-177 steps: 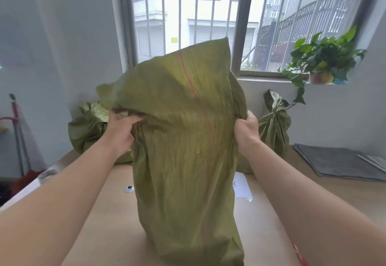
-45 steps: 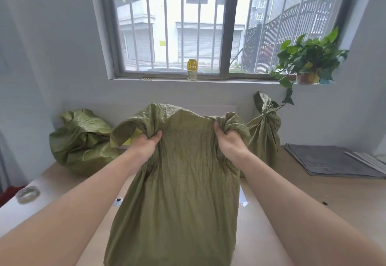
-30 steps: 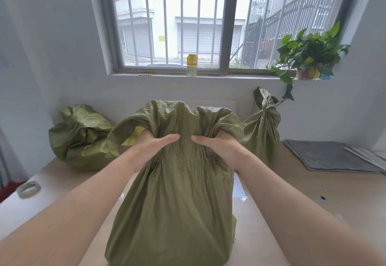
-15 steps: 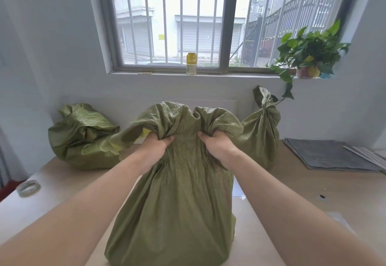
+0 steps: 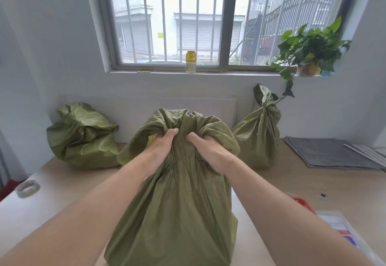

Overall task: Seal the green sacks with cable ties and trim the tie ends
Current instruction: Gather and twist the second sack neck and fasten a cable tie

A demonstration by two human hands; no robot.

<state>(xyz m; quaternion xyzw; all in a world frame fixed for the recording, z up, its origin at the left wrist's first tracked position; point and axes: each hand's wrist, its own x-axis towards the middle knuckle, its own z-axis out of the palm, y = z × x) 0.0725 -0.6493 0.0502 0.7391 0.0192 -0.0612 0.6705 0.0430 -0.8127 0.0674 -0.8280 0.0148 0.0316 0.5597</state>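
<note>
**Position.** The green sack [image 5: 177, 203] stands on the tabletop [image 5: 292, 182] at lower centre of the frame. Its long axis is vertical, with the base down and the mouth pointing up toward the window sill [image 5: 219, 71].

**Hold.** The left grip [image 5: 161, 146] and right grip [image 5: 208, 150] are both clenched on the sack's neck, with the knuckles nearly meeting. Fabric is bunched in folds above them.

**Judged purpose.** The mouth is being gathered into a narrow throat that a tie can circle. Standing the sack upright keeps its contents below the neck.

**Tie.** No cable tie is visible on this sack or in either grip.

**Other sacks.** A second sack [image 5: 259, 140], right of centre, stands upright and is cinched at its neck. A third sack [image 5: 81, 138], at left, lies slumped, and its closure cannot be determined.
</note>
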